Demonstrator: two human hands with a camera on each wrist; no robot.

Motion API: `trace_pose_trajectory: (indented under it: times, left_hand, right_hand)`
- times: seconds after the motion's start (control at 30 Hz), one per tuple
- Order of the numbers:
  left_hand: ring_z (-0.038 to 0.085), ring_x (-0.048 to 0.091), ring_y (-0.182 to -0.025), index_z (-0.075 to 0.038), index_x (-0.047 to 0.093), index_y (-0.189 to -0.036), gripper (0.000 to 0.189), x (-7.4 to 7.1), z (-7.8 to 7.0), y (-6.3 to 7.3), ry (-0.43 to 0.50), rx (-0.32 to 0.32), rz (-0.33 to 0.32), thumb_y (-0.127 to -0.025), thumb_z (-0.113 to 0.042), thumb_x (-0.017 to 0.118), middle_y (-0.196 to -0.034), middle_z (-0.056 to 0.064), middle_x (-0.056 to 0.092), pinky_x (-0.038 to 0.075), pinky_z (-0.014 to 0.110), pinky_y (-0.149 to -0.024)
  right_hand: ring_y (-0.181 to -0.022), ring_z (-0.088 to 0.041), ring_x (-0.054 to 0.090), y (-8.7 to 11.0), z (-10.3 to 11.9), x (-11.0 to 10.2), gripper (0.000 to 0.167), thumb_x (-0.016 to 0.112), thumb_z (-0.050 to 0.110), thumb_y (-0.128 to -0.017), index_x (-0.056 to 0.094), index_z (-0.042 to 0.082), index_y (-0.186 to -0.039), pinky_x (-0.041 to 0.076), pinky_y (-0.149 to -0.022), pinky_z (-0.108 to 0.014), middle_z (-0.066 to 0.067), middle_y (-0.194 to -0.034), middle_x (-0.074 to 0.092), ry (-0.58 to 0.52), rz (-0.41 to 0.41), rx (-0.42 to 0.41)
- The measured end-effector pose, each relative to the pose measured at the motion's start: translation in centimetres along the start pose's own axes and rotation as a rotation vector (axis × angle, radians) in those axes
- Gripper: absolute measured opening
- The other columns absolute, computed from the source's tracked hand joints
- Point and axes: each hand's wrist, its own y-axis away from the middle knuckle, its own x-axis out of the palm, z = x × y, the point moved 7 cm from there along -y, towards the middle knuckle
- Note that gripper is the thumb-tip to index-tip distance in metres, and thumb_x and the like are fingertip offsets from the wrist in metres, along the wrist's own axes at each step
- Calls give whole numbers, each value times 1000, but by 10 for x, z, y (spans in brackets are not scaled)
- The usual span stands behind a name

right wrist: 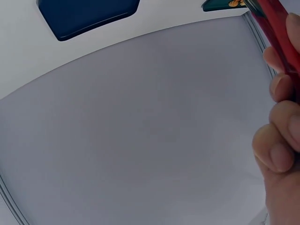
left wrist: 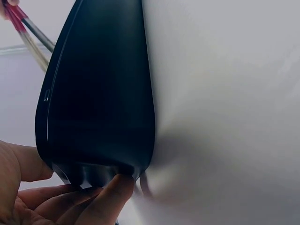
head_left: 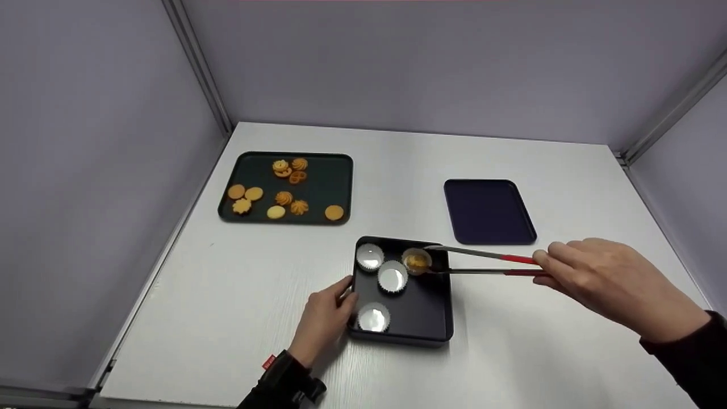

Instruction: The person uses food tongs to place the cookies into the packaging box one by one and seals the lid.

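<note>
My left hand (head_left: pixel 325 318) grips the left side of a dark square baking tin (head_left: pixel 417 309). In the left wrist view, the thumb lies at the tin's rim and the fingers (left wrist: pixel 115 192) touch its outer wall. Red-handled tongs (head_left: pixel 519 272) are held in my right hand (head_left: pixel 605 281), whose fingers (right wrist: pixel 281 157) curl round the handles in the right wrist view. Their tips reach over the tin's right wall, at a paper cup (head_left: pixel 408 254) containing a golden cookie (head_left: pixel 419 262). Several white paper cups, including a central one (head_left: pixel 392 277), stand in the tin.
A dark green tray (head_left: pixel 318 184) at the back left bears several cookies: round, swirled, flower-shaped and pretzel-like. An empty navy tray (head_left: pixel 489 211) lies at the back right. Grey panels (head_left: pixel 420 68) enclose the white table (head_left: pixel 227 284) at the back and sides.
</note>
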Motion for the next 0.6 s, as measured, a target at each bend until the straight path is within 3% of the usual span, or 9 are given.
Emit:
trace_pose_trajectory:
  times: [0.3, 0.6]
  left_hand:
    - [31, 69, -114, 3, 61, -138, 41, 0, -1, 1, -14, 1, 2, -101, -14, 64, -131, 20, 67, 56, 42, -95]
    - [31, 68, -115, 4, 62, -137, 41, -1, 0, 1, -18, 11, -8, -101, -14, 65, -130, 20, 67, 56, 43, -96]
  right_hand:
    - [-51, -8, 26, -1, -2, 5, 52, 34, 35, -114, 60, 1, -85, 24, -43, -19, 2, -67, 39, 39, 22, 17]
    - [-53, -4, 26, -2, -8, -4, 52, 36, 38, -113, 63, 2, -86, 26, -44, -18, 3, -69, 40, 1, 19, 36]
